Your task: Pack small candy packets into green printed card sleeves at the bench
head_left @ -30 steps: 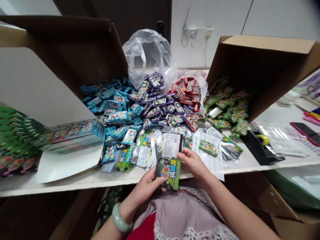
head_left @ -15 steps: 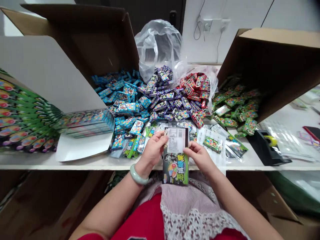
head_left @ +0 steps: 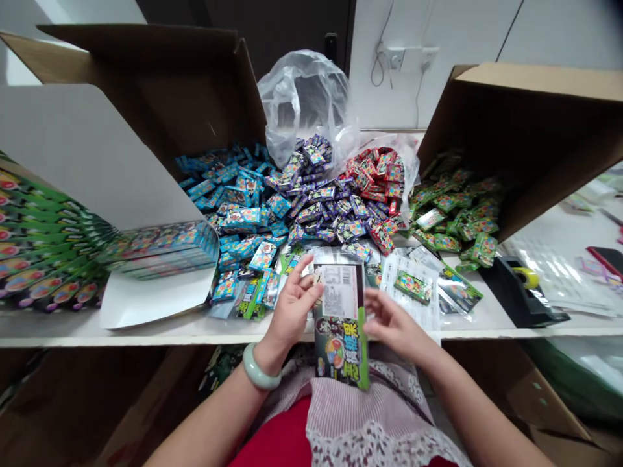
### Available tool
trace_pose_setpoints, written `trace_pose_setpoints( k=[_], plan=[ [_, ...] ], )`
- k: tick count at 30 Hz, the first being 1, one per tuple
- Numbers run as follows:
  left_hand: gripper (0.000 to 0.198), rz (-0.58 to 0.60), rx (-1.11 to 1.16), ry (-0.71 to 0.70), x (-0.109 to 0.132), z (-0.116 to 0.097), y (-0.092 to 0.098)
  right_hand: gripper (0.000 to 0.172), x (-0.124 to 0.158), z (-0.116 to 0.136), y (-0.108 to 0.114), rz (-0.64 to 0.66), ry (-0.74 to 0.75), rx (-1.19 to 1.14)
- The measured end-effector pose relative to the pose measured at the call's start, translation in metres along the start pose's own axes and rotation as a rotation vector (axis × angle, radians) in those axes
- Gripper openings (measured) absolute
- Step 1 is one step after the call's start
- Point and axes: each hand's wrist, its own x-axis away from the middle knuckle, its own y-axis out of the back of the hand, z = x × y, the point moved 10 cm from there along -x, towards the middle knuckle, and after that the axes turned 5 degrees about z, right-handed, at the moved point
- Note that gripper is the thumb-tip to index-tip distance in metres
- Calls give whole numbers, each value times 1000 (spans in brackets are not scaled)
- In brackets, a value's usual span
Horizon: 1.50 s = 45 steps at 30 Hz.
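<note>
The packet (head_left: 341, 324), a tall green-and-black one with a white barcode label across its upper part, is held upright just in front of the person's body. Its top is level with the near edge of the table (head_left: 146, 332).

The left hand (head_left: 291, 305) grips the packet's upper left edge, with the thumb on the front beside the label, the fingers curled behind and the forefinger lifted a little. A pale green bangle (head_left: 256, 370) sits on that wrist. The right hand (head_left: 395, 324) is half open, its fingers loosely bent and their tips meeting the packet's right edge (whether they actually pinch it I cannot tell).

Just beyond the hands, clear sleeves (head_left: 413, 288) lie flat on the table, one with a small green packet inside. Behind them small packets are heaped by colour: blue (head_left: 233, 201) on the left, purple (head_left: 316, 194) in the middle, red (head_left: 379, 175) beside those, and green (head_left: 452, 214) spilling from a tipped cardboard box (head_left: 525, 130) on the right. A crumpled clear plastic bag (head_left: 302, 97) rises behind the purple heap.

A second open cardboard box (head_left: 146, 84) stands at the far left behind a white flap (head_left: 82, 155), and green packs are stacked (head_left: 39, 240) at the left edge. A black tape dispenser (head_left: 520, 295) sits on the table to the right.
</note>
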Motion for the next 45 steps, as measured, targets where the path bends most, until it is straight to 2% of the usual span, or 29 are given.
trace_pose_setpoints(
  k=[2, 3, 5, 7, 11, 14, 16, 18, 21, 25, 27, 32, 36, 41, 45],
  plan=[
    [59, 42, -58, -13, -2, -4, -6, 59, -5, 34, 24, -177, 150, 40],
    [57, 65, -78, -10, -3, -5, -9, 60, -6, 45, 32, -245, 201, 62],
    [54, 107, -104, -4, -4, -7, -14, 52, -11, 56, 38, -308, 235, 102],
    [51, 149, -136, 12, -3, -9, -17, 42, -15, 54, 38, -325, 218, 137],
    [36, 234, -251, 56, 2, -14, -21, 25, -15, 46, 27, -207, 133, 215],
    [13, 163, -424, -62, 2, -36, -19, 15, -14, 56, 22, -122, 105, 297],
    [15, 128, -458, -96, 0, -46, -20, 16, -16, 67, 22, -111, 116, 328],
    [13, 133, -382, -51, -3, -48, -23, 14, -21, 74, 23, -106, 119, 251],
    [24, 149, -285, -17, -4, -50, -25, 24, -26, 75, 22, -86, 108, 133],
    [12, 161, -349, -97, 1, -62, -27, 10, -22, 91, 11, -51, 213, 391],
    [12, 146, -361, -104, 0, -63, -27, 10, -22, 97, 4, -26, 238, 468],
    [14, 83, -319, -27, -11, -59, -27, 16, -37, 95, 7, -43, 89, 269],
    [11, 132, -359, -43, -13, -66, -33, 15, -42, 97, 2, 22, 39, 287],
    [12, 310, -462, -138, 1, -74, -42, 16, -26, 106, -4, 72, 148, 473],
    [6, 330, -387, -121, 9, -64, -39, 9, -8, 110, -5, -33, 308, 607]
  ],
)
